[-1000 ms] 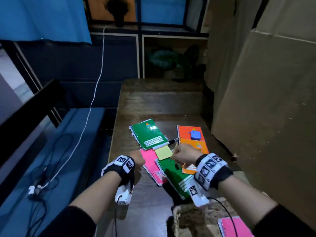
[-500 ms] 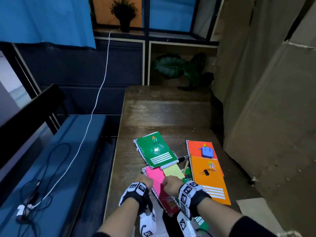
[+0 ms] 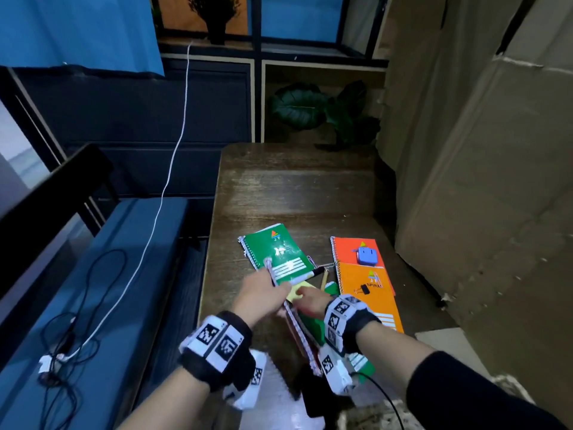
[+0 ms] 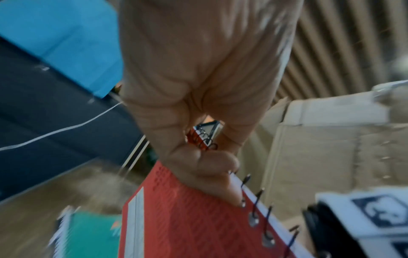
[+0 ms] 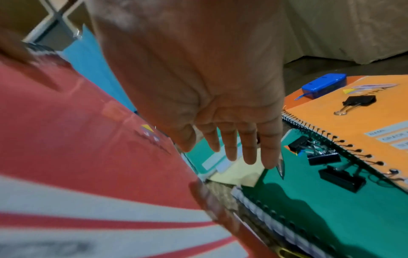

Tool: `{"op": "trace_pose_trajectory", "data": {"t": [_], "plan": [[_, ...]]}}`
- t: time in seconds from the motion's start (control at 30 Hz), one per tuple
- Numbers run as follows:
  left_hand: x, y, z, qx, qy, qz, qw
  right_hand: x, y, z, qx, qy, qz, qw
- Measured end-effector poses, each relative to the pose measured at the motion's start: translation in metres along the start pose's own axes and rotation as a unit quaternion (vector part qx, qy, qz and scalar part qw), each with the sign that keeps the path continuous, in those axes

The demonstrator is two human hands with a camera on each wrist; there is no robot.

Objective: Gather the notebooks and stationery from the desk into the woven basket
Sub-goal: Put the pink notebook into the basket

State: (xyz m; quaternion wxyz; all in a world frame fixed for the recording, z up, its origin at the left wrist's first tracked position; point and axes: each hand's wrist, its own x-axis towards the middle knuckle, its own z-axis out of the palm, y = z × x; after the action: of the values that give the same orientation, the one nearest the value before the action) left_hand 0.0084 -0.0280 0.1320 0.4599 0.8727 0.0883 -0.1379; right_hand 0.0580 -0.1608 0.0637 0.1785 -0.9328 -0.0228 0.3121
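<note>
Beside the near green notebook (image 5: 331, 206) on the desk (image 3: 294, 193), the left hand (image 4: 198, 97) grips the pink spiral notebook (image 4: 176, 218) by its wire spine, tilting it up on edge. Right hand (image 5: 198, 87) hovers above that green notebook with fingers (image 5: 249, 146) loosely extended, grasping nothing, over a yellow sticky pad (image 5: 238, 174). Right of it lie black binder clips (image 5: 340, 176) and an orange notebook (image 5: 364, 125).

Black sleeves (image 3: 459, 395), black wristbands (image 3: 217, 346) with white square-patterned tags.
</note>
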Motion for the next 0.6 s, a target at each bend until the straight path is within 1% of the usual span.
{"op": "trace_pose_trajectory", "data": {"t": [0.07,0.1,0.13,0.17,0.23,0.33,0.4,0.43,0.5,0.6], "plan": [[-0.016,0.024,-0.012,0.044,0.027,0.064,0.997,-0.020,-0.002,-0.017,0.075,0.013,-0.027,0.997],[-0.025,0.037,-0.017,0.061,0.034,0.091,0.993,-0.031,-0.002,-0.026,0.141,0.027,-0.047,0.989],[-0.035,0.051,-0.022,0.061,0.039,0.119,0.990,-0.043,0.000,-0.037,0.240,0.038,-0.064,0.968],[-0.044,0.064,-0.026,0.049,0.042,0.151,0.986,-0.055,0.002,-0.047,0.334,0.048,-0.075,0.938],[-0.063,0.089,-0.027,0.022,0.034,0.208,0.977,-0.082,0.014,-0.068,0.457,0.069,-0.091,0.882],[-0.079,0.110,-0.010,-0.020,0.022,0.253,0.967,-0.114,0.052,-0.087,0.543,0.095,-0.099,0.829],[-0.086,0.119,0.011,-0.046,0.032,0.256,0.965,-0.136,0.085,-0.092,0.560,0.141,-0.096,0.810],[-0.087,0.121,0.023,-0.050,0.031,0.253,0.966,-0.145,0.107,-0.093,0.552,0.158,-0.095,0.813],[-0.091,0.122,0.049,-0.035,0.012,0.243,0.969,-0.167,0.147,-0.089,0.518,0.178,-0.070,0.834],[-0.097,0.119,0.092,0.045,-0.047,0.228,0.972,-0.196,0.201,-0.074,0.459,0.172,-0.003,0.872]]}}
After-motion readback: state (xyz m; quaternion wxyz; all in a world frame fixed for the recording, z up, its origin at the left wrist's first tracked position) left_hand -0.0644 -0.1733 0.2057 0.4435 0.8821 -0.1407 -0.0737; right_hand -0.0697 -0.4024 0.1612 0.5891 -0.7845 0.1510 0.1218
